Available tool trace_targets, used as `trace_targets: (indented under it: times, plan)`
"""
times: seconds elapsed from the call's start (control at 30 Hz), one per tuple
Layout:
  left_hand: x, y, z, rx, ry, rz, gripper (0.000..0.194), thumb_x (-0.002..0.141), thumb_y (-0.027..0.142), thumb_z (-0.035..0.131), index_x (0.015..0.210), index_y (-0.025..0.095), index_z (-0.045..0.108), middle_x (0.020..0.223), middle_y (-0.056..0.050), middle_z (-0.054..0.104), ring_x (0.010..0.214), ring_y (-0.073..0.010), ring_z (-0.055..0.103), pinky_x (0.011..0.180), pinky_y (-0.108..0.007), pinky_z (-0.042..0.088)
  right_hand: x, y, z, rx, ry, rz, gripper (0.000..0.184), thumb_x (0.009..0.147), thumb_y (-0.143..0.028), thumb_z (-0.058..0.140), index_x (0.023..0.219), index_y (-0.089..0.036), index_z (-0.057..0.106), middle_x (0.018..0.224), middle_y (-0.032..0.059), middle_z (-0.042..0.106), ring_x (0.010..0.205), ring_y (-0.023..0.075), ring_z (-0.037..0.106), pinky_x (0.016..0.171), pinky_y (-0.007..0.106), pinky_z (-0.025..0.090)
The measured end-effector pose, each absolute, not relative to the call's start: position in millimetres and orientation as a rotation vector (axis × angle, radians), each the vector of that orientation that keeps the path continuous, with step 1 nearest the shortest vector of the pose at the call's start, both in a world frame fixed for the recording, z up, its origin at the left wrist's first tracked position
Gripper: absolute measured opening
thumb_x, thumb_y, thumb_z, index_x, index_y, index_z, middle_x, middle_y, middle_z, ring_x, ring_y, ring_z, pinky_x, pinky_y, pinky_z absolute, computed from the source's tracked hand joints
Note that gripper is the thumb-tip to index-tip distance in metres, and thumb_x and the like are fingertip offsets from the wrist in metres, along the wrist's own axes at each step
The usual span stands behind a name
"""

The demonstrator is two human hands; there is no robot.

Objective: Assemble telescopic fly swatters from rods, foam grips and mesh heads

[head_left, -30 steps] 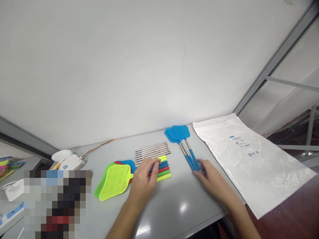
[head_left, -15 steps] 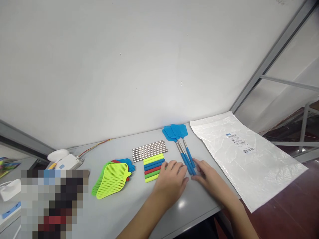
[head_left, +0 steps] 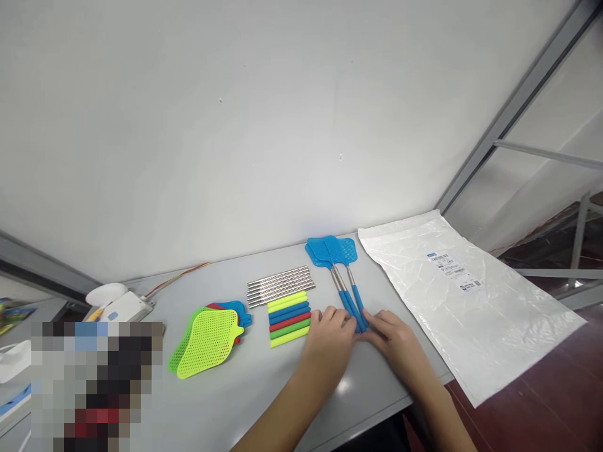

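Note:
Several blue fly swatters [head_left: 330, 251] lie together on the grey table, heads toward the wall and handles toward me. My left hand [head_left: 331, 339] has curled fingers against the left side of the handle ends. From the other side, my right hand [head_left: 390, 337] pinches the same ends between thumb and fingers. The lowest tips of the handles are partly hidden by my fingers. Left of my left hand is a row of loose coloured handle grips [head_left: 288, 318], yellow, blue, red and green. Behind them lie several silver metal rods [head_left: 281, 286], side by side.
Loose perforated swatter heads [head_left: 207, 345] in yellow, green, red and blue are stacked at the left. A white plastic mailing bag [head_left: 452, 307] with a label overhangs the table's right edge. A white device [head_left: 125, 311] with thin wires stands at the far left, beside a blurred-out patch.
My hands have come closer together and closed in on the swatter handles from both sides. The handle ends are gathered tighter, and the blue heads have shifted slightly.

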State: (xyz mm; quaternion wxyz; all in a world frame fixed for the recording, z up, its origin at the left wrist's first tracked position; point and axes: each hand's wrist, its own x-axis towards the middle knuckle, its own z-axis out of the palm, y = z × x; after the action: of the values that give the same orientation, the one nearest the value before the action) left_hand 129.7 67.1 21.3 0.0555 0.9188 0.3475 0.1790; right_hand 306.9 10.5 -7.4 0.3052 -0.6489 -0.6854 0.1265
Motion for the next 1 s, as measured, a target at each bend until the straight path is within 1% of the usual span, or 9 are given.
trace_targets:
  times: [0.1,0.27,0.4,0.47,0.57,0.7,0.77,0.87,1.0]
  plan:
    - [128,64,20,2.789,1.055,0.563,0.015,0.092,0.019,0.049,0.103,0.021,0.06,0.097,-0.006,0.063,0.09,-0.023,0.052,0.075,-0.042,0.033,305,12,-9,-1.718,-1.82,0.303,0.039,0.092,-0.043,0.05,0.121,-0.019,0.063,0.075,0.0033,0.055,0.075,0.0198,0.056,0.071,0.033,0.05]
    - [128,62,26,2.76,1.069,0.51,0.012,0.091,0.019,0.047,0.095,0.021,0.059,0.096,-0.006,0.061,0.09,-0.0235,0.052,0.077,-0.042,0.036,302,11,-6,-1.737,-1.789,0.333,0.039,0.091,-0.041,0.054,0.122,-0.019,0.06,0.081,0.0044,0.058,0.078,0.0205,0.057,0.073,0.034,0.049]
    - [131,64,32,2.756,1.18,0.501,0.012,0.091,0.023,0.046,0.094,0.02,0.057,0.1,-0.007,0.059,0.093,-0.0254,0.051,0.082,-0.047,0.036,299,11,3,-1.767,-1.738,0.432,0.04,0.087,-0.041,0.058,0.122,-0.021,0.057,0.106,0.0073,0.059,0.097,0.0222,0.057,0.087,0.035,0.047]
    - [133,67,34,2.761,1.227,0.513,0.013,0.091,0.024,0.045,0.096,0.02,0.057,0.101,-0.009,0.058,0.095,-0.0263,0.05,0.082,-0.047,0.036,297,15,6,-1.809,-1.693,0.476,0.038,0.092,-0.041,0.049,0.123,-0.02,0.054,0.112,0.0081,0.059,0.102,0.0218,0.057,0.09,0.035,0.046]
    - [138,71,34,2.784,1.273,0.522,0.015,0.091,0.024,0.044,0.097,0.019,0.058,0.1,-0.01,0.058,0.094,-0.027,0.051,0.083,-0.048,0.036,293,27,7,-1.912,-1.646,0.494,0.042,0.098,-0.038,0.032,0.127,-0.015,0.049,0.108,0.0108,0.061,0.102,0.0221,0.058,0.089,0.035,0.045]
    - [147,77,32,2.795,1.325,0.558,0.014,0.089,0.024,0.048,0.095,0.017,0.058,0.097,-0.01,0.058,0.093,-0.0272,0.051,0.083,-0.047,0.036,287,45,8,-2.038,-1.643,0.482,0.043,0.096,-0.037,0.031,0.129,-0.014,0.047,0.12,0.0138,0.06,0.11,0.0256,0.056,0.091,0.037,0.043]
    - [152,79,31,2.778,1.344,0.563,0.013,0.087,0.024,0.05,0.094,0.017,0.058,0.097,-0.01,0.058,0.094,-0.0271,0.051,0.083,-0.046,0.036,285,51,10,-2.103,-1.628,0.52,0.043,0.096,-0.036,0.031,0.129,-0.015,0.047,0.119,0.0132,0.062,0.108,0.0262,0.059,0.087,0.036,0.044]
    - [155,80,30,2.73,1.397,0.551,0.013,0.087,0.023,0.049,0.097,0.018,0.057,0.1,-0.009,0.058,0.096,-0.0264,0.051,0.083,-0.045,0.037,283,54,13,-2.179,-1.609,0.551,0.042,0.096,-0.035,0.028,0.128,-0.015,0.048,0.112,0.0128,0.066,0.101,0.0266,0.063,0.08,0.035,0.046]
    - [157,79,29,2.67,1.46,0.524,0.017,0.087,0.022,0.048,0.102,0.018,0.056,0.103,-0.009,0.058,0.095,-0.0263,0.051,0.081,-0.044,0.038,285,54,10,-2.176,-1.638,0.535,0.043,0.095,-0.035,0.028,0.127,-0.014,0.048,0.107,0.0128,0.068,0.095,0.0264,0.064,0.077,0.035,0.045]
